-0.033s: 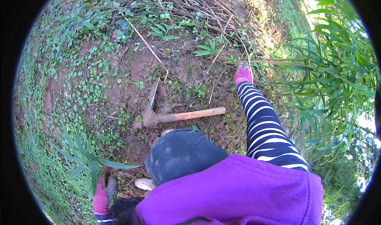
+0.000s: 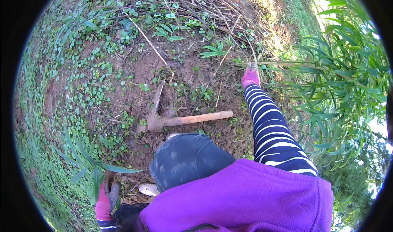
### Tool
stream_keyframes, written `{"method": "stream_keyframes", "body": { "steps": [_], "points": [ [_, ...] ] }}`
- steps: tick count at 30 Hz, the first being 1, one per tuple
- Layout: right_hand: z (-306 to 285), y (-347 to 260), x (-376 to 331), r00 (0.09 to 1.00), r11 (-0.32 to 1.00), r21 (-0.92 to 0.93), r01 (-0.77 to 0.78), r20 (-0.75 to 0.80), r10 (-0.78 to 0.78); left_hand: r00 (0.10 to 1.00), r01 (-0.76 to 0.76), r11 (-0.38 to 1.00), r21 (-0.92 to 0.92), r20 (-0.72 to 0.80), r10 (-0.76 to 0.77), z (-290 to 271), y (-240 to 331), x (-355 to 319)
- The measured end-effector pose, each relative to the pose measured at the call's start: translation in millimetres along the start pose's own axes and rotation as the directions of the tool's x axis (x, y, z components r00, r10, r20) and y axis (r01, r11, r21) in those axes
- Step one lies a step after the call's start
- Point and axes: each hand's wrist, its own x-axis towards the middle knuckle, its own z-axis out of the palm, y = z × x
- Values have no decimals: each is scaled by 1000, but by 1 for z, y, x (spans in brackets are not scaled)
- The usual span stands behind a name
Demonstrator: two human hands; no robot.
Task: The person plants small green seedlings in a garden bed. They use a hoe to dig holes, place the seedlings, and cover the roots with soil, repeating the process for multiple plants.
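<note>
At the far right of the soil, my right hand [image 2: 250,77], in a pink glove, is closed on thin plant stems [image 2: 278,63] that run rightward into tall leafy growth. At the lower left, my left hand [image 2: 105,201], in a pink and grey muddy glove, sits low beside a long-leaved green plant [image 2: 95,163]. A leaf hangs in front of its fingers. They look curled, but what they hold, if anything, is hidden. Between the hands a hoe [image 2: 196,118] lies on the ground, its wooden handle pointing right and its muddy metal blade pointing away.
My dark, dusty knee [image 2: 190,158] is bent just nearer than the hoe. Dry sticks [image 2: 204,11] lie piled at the far side. Small leafy plants [image 2: 215,50] stand before them. Low green ground cover [image 2: 53,121] spreads on the left, tall stalks [image 2: 344,76] on the right.
</note>
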Motion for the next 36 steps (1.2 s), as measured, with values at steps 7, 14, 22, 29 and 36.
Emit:
{"method": "stream_keyframes", "body": {
  "steps": [7,14,22,29,36],
  "points": [
    [0,5,29,973,995,65,78,211,-90,984,174,857,-485,45,-174,-3,-28,11],
    [35,-7,26,946,803,501,-324,185,267,998,27,990,-141,-47,-34,-4,-55,17],
    [-39,-21,-88,680,457,818,-349,557,-477,976,-218,970,107,13,218,7,-11,4],
    [-102,-55,-166,661,655,597,464,260,-704,975,-222,964,145,33,220,7,7,9],
    [-97,-82,-139,864,790,531,306,193,-465,970,-239,954,183,0,243,5,-7,4]
  ]
}}
